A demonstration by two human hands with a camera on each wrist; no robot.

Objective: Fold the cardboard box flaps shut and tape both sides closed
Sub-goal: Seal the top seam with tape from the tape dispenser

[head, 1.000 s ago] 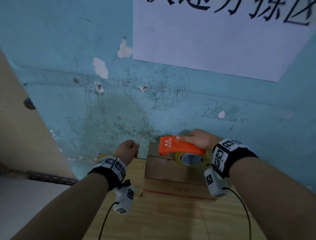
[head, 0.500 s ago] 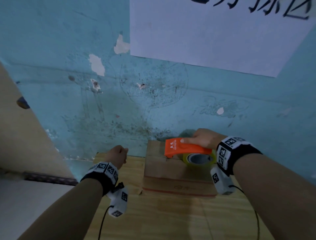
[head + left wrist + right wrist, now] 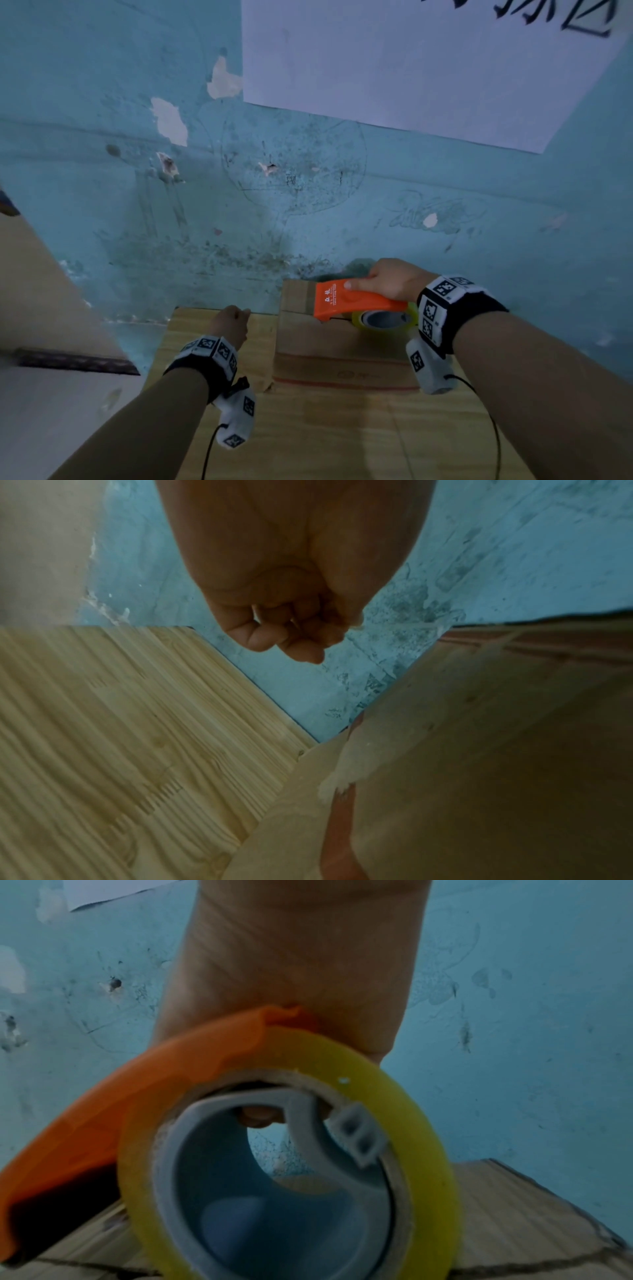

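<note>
1. The cardboard box [image 3: 342, 339] sits on the wooden table [image 3: 342, 438], its far side near the blue wall [image 3: 137, 171]. Its top flaps are folded flat, and the seam between them runs left to right across the top.

2. My right hand [image 3: 394, 282] grips the orange tape dispenser [image 3: 349, 301], thumb pressed along its near side and fingers wrapped over the top. The dispenser rests on the box top, over the seam.

3. The relation that matters: the dispenser's long axis lies along the seam. Its orange nose points left, toward the box's left edge, and the yellow tape roll [image 3: 291, 1164] trails on the right, just by my wrist. I judge the pull runs sideways along that line.

4. A darker strip crosses the top just left of the nose; whether it is laid tape I cannot tell.

5. My left hand [image 3: 291, 601] hovers above the table just left of the box, apart from it, fingers curled into a loose fist around nothing. It is the nearer hand to the left edge, so it is the one to steady the box.

6. My right forearm comes in from the lower right, wrist about level with the box top.
</note>
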